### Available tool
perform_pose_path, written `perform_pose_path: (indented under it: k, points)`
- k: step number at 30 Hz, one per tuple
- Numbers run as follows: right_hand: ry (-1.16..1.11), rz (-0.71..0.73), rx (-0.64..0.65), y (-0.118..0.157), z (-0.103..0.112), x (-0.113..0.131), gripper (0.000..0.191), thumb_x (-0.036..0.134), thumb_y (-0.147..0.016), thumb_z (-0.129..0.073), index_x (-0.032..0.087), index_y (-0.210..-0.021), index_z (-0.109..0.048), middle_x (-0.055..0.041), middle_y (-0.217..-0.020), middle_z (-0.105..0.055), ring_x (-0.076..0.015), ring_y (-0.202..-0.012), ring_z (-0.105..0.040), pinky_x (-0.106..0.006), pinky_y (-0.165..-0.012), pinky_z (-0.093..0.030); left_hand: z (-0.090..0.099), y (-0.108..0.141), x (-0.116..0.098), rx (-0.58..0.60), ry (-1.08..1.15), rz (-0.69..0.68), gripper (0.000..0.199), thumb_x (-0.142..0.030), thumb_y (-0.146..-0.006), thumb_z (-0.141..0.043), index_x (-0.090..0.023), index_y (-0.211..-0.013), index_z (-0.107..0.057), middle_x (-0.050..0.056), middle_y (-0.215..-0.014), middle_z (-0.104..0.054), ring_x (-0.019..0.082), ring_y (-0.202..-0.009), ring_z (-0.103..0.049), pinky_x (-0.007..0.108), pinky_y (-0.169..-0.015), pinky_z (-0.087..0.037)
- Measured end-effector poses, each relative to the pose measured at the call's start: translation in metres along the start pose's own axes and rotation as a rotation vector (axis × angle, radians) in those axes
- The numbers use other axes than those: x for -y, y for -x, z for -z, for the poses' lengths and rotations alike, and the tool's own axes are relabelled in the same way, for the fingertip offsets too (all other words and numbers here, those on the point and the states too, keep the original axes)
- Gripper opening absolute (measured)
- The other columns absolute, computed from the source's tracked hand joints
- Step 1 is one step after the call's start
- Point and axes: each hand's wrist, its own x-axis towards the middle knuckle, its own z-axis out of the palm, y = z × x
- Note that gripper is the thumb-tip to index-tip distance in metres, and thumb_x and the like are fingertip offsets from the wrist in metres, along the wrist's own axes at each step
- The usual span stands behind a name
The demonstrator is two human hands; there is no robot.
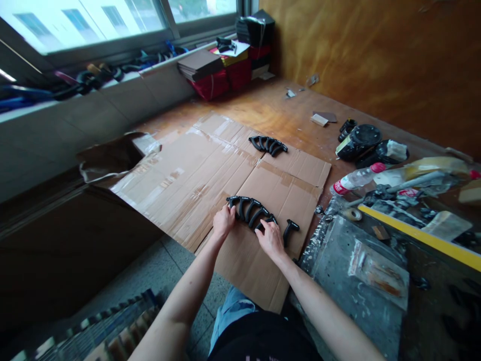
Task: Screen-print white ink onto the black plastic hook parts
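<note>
A fanned row of several black curved handles (250, 206) lies on flattened cardboard (180, 175) in front of me. At the row's left end, my left hand (224, 220) is closed, fingers pinching the outermost handle. My right hand (271, 238) bends its fingers round the handle at the right end; part of that piece is hidden beneath them. One single black handle (290, 231) with a T-shaped head lies apart, just right of my right hand. Farther back on the cardboard sits a second fanned row of similar handles (267, 144).
To the right are a plastic bottle (356, 178) with a pink cap, black containers (358, 141), a tape roll (352, 214) and a yellow-edged bar (421, 235). Red bundles (210, 82) stand by the window. An open cardboard box (108, 158) is at left.
</note>
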Motion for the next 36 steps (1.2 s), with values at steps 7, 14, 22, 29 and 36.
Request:
perform_pose_path:
  k: [7,14,22,29,36]
  points:
    - [-0.022,-0.01,-0.011,0.001,-0.004,0.008,0.045,0.031,-0.089,-0.058,0.014,-0.131,-0.059,-0.0135,-0.115,-0.063,-0.0241,-0.112,-0.055,-0.032,-0.104,-0.037,0.001,-0.003,-0.014,-0.024,-0.055,0.057,0.061,-0.069,-0.08,-0.051,-0.014,-0.106,-0.057,0.021,-0.099,-0.07,0.036,-0.098,-0.066,0.039,-0.078,-0.049]
    - [-0.095,-0.065,-0.012,0.003,-0.009,0.013,0.045,0.031,-0.089,-0.058,0.013,-0.13,-0.058,-0.0138,-0.12,-0.063,-0.0229,-0.117,-0.055,-0.031,-0.104,-0.039,0.001,-0.011,-0.017,-0.023,-0.072,0.018,0.061,-0.067,-0.082,-0.049,-0.013,-0.11,-0.055,0.02,-0.098,-0.071,0.035,-0.098,-0.067,0.039,-0.08,-0.049]
    - [-0.241,-0.019,-0.048,0.005,-0.015,0.006,0.043,0.024,-0.087,-0.057,0.01,-0.128,-0.059,-0.0137,-0.116,-0.064,-0.0226,-0.111,-0.058,-0.033,-0.104,-0.041,-0.007,0.026,-0.002,-0.266,-0.028,-0.37,0.068,-0.059,-0.087,-0.052,-0.013,-0.136,-0.044,0.02,-0.137,-0.051,0.032,-0.128,-0.047,0.042,-0.106,-0.037]
    - [-0.47,-0.005,-0.071,0.002,-0.018,-0.001,0.039,0.011,-0.082,-0.05,0.014,-0.121,-0.056,-0.0101,-0.117,-0.064,-0.0185,-0.099,-0.062,-0.033,-0.095,-0.049,-0.034,0.048,-0.008,-0.084,-0.143,-0.608,0.06,-0.046,-0.079,-0.065,-0.021,-0.132,-0.056,0.014,-0.148,-0.043,0.039,-0.142,-0.024,0.055,-0.114,-0.023]
    - [-0.522,-0.023,-0.094,0.02,0.003,-0.004,0.041,0.017,-0.082,-0.054,0.021,-0.123,-0.055,-0.0065,-0.108,-0.065,-0.0186,-0.087,-0.063,-0.036,-0.087,-0.052,-0.03,-0.001,-0.038,-0.166,-0.151,-0.592,0.055,-0.048,-0.075,-0.064,-0.017,-0.121,-0.062,0.016,-0.137,-0.052,0.04,-0.134,-0.034,0.051,-0.11,-0.03]
